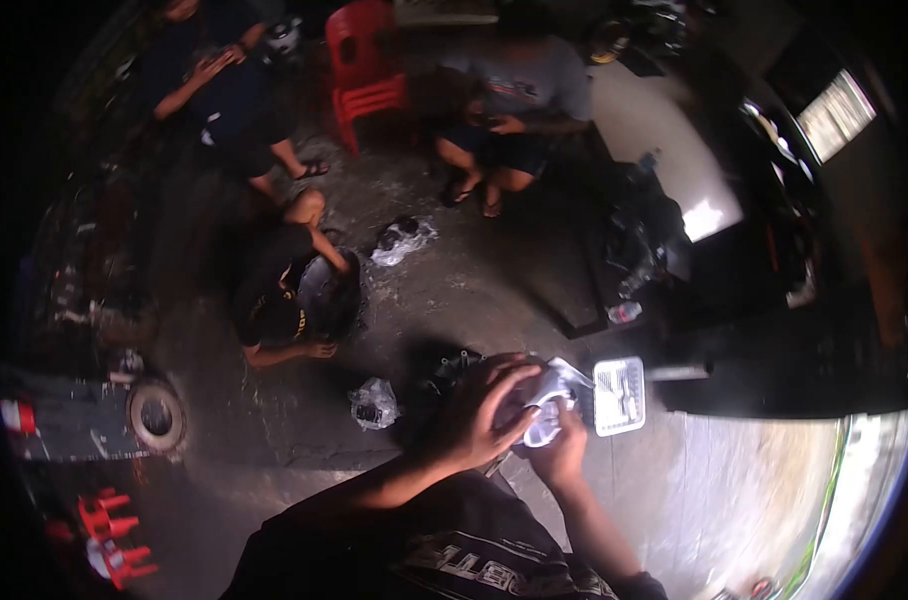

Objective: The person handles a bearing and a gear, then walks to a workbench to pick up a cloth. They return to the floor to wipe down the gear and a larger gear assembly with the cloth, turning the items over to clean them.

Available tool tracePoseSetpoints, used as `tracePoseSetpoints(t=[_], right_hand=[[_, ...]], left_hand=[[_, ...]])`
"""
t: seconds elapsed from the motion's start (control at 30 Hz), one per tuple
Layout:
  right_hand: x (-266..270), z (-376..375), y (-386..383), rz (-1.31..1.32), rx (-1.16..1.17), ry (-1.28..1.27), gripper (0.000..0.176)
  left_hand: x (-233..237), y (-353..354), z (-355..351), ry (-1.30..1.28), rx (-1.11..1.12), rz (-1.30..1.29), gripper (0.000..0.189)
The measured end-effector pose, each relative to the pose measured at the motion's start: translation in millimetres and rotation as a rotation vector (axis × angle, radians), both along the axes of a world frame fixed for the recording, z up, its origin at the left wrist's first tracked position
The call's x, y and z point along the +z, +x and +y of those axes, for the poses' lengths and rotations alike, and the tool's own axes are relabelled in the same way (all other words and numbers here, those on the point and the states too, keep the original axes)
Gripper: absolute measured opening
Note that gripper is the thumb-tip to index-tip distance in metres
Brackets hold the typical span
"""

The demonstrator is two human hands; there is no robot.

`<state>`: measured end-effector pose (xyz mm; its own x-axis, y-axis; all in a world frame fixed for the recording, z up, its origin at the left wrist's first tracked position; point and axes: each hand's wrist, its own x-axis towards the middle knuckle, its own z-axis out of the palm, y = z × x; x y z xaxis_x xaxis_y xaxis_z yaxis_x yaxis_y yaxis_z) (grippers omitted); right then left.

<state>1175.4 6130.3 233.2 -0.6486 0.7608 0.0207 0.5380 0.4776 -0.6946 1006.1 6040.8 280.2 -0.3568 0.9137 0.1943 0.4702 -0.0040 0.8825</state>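
Note:
My left hand (pixel 489 405) and my right hand (pixel 562 447) are raised together in front of my dark shirt. Between them is a shiny, whitish wrapped item (pixel 544 422), held by the fingers of both hands. What lies inside the wrapping is blurred. Just to the right of the hands, a white tray (pixel 603 398) holds several slim parts. Dark metal parts (pixel 461 362) lie on the floor behind my left hand, partly hidden by it. Farther left sits a clear plastic bag (pixel 375 404) with something dark in it.
One person (pixel 274 300) crouches at the left beside a dark round tub. Another (pixel 529 90) sits at the back, and a third (pixel 214 80) is at the upper left. Also around are a red chair (pixel 366 75), a plastic bottle (pixel 624 313) and a tire (pixel 157 417).

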Motion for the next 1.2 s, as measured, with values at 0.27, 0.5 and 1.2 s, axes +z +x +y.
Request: tracePoseSetpoints(t=[0.27, 0.5, 1.2], right_hand=[[-60, 160, -87, 0.310, 0.197, -0.718, 0.061], [-206, 331, -243, 0.086, -0.035, -1.299, 0.056], [-528, 505, -471, -0.526, 0.198, -0.919, 0.068]], left_hand=[[-38, -48, 140, -0.063, 0.343, -1.035, 0.063], [-204, -201, 304, -0.155, 0.640, -1.037, 0.037], [-490, -176, 253, -0.543, 1.441, -1.121, 0.026]])
